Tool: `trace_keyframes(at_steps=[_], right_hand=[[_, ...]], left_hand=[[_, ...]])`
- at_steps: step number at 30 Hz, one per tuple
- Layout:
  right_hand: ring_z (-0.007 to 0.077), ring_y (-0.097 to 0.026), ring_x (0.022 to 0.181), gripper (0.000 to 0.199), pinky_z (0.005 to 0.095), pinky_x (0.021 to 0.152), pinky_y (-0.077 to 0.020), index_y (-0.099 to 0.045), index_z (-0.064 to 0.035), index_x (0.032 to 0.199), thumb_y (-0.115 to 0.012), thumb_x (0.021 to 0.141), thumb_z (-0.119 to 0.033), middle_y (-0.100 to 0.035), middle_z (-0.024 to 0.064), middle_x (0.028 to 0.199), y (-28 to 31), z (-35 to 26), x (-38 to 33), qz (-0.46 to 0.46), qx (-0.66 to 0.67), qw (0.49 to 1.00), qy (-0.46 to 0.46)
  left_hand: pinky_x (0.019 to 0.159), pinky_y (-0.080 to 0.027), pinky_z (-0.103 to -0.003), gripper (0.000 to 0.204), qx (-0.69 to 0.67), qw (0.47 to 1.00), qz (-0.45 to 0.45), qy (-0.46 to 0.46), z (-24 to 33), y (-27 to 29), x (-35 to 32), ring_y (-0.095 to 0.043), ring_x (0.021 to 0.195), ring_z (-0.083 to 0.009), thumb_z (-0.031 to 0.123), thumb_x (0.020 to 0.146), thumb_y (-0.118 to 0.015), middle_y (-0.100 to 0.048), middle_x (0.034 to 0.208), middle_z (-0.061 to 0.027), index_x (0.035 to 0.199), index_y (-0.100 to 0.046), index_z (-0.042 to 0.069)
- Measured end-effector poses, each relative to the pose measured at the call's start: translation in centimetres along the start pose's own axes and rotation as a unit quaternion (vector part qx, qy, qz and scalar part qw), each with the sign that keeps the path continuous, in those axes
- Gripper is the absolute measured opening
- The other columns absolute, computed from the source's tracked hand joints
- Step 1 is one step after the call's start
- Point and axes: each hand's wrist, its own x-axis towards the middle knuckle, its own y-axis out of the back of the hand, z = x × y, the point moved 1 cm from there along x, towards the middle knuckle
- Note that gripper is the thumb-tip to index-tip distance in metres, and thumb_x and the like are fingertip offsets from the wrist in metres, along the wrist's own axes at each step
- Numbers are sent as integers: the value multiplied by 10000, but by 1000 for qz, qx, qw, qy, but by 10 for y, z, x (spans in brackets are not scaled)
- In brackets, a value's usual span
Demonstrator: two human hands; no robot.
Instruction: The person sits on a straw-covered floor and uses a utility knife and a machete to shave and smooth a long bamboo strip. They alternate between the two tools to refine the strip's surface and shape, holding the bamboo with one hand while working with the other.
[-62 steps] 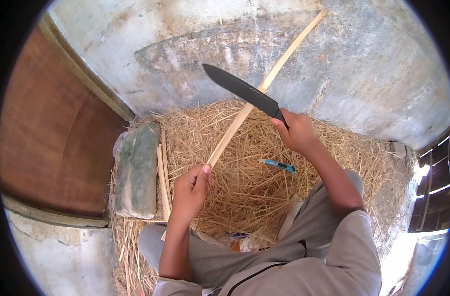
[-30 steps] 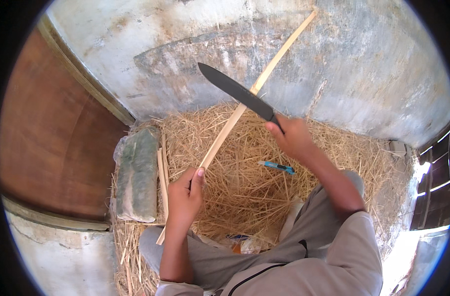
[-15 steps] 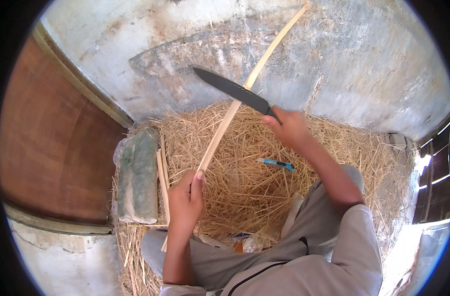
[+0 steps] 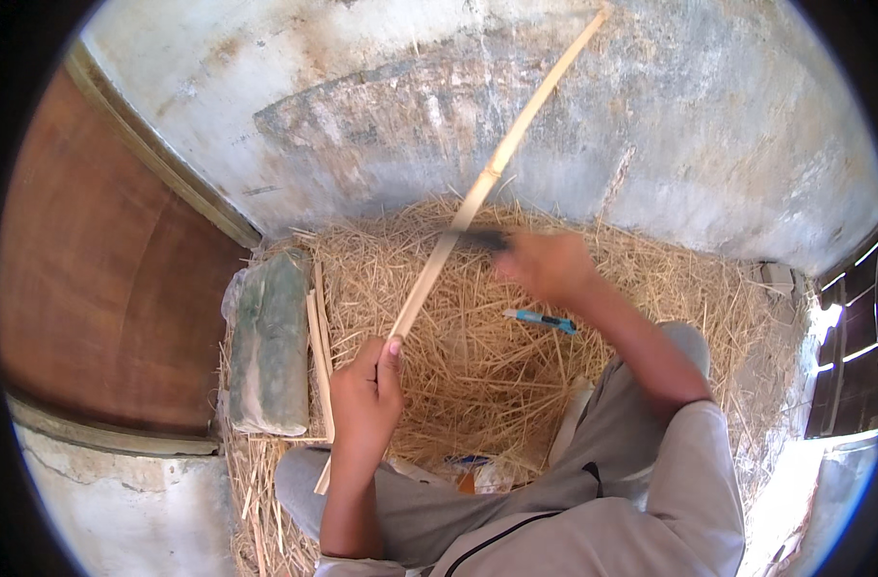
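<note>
My left hand [image 4: 364,396] grips the lower part of a long pale bamboo stick [image 4: 501,163], which slants up to the right over the straw. My right hand [image 4: 547,263] is blurred with motion beside the stick and holds a dark-bladed knife [image 4: 477,236]. The blade lies against the stick about midway along it. Both hands are above a bed of dry straw [image 4: 477,356] where I sit.
A blue utility cutter [image 4: 541,320] lies on the straw near my right forearm. A grey-green stone block [image 4: 270,341] and thin bamboo strips [image 4: 318,356] lie at the left. A brown wooden door [image 4: 102,279] stands left, a grey plastered wall behind.
My right hand has swung the knife down from its raised position onto the stick. My left hand has kept its grip on the stick.
</note>
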Motion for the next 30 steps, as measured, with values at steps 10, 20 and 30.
trace_keyframes(at_steps=[10, 20, 30], right_hand=[[349, -646, 588, 630, 473, 572, -520, -614, -42, 932, -394, 1034, -623, -611, 141, 623, 6, 13, 4, 79, 161, 981, -80], [338, -596, 526, 513, 441, 514, -459, -593, -94, 879, -494, 1005, -582, -583, 96, 599, -7, -2, 2, 36, 149, 987, 54], [373, -670, 651, 642, 508, 588, -517, -651, -54, 1016, -380, 1029, -637, -651, 179, 699, 26, 26, 16, 29, 217, 941, -258]], left_hand=[[480, -403, -347, 316, 23, 1000, 1, 13, -5, 4, -1, -515, 472, -180, 257, 1056, -572, -535, 566, -117, 845, -602, 24], [500, -412, -351, 312, 81, 996, 29, -4, -9, 6, 10, -500, 484, -176, 269, 1057, -570, -507, 561, -110, 863, -614, 28], [492, -369, -315, 330, 23, 999, -8, 21, -5, 3, 3, -418, 502, -129, 255, 1059, -574, -492, 569, -81, 831, -590, 18]])
